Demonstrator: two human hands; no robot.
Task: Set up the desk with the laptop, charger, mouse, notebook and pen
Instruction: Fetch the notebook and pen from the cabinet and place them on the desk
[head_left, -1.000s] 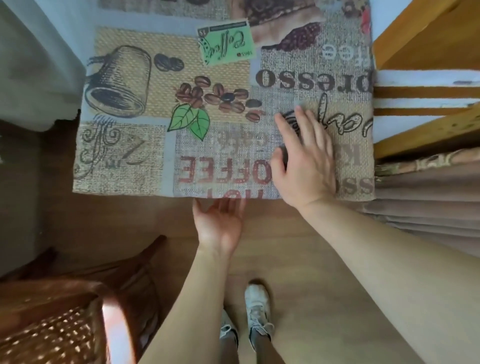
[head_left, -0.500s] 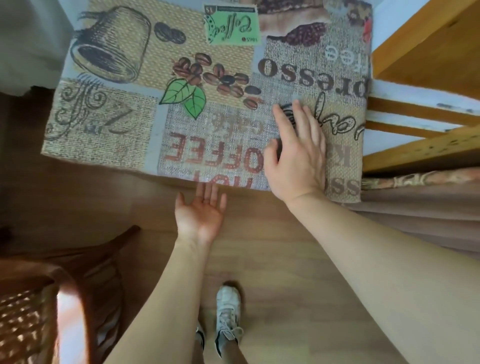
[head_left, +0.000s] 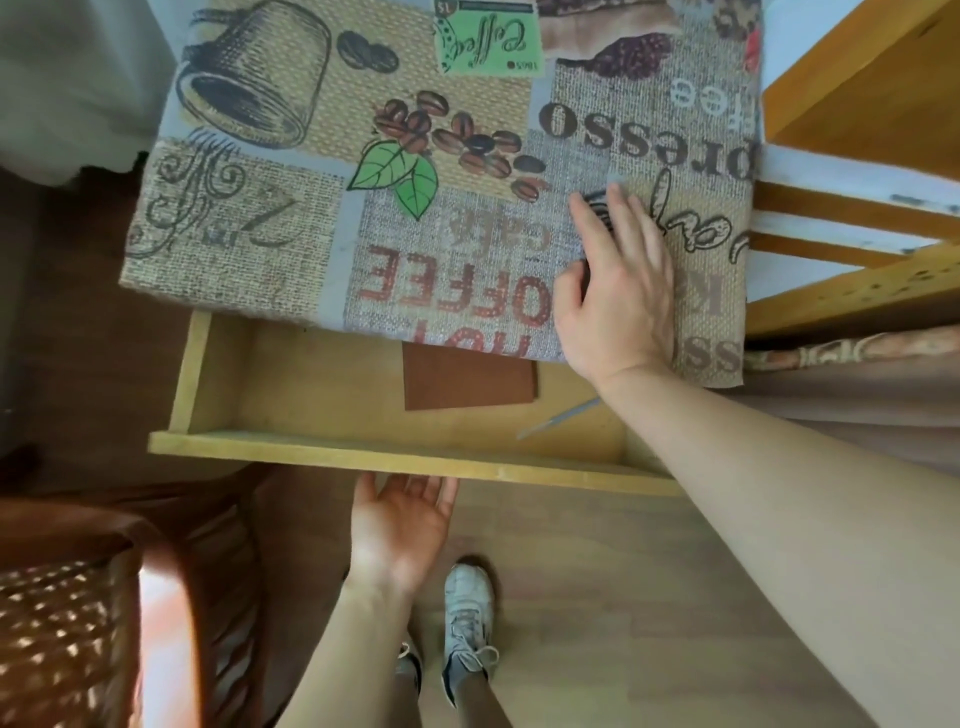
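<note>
Head view: a wooden drawer (head_left: 363, 457) stands pulled out under the desk (head_left: 332, 171) with its coffee-print cloth. Inside the drawer lie a brown notebook (head_left: 467, 382) and, just right of it, a thin grey stick, possibly the pen (head_left: 558, 418). The left hand (head_left: 400, 525), palm up, fingers spread loosely, sits under the drawer's front board. The right hand (head_left: 618, 291) lies flat and open on the cloth above the drawer.
</note>
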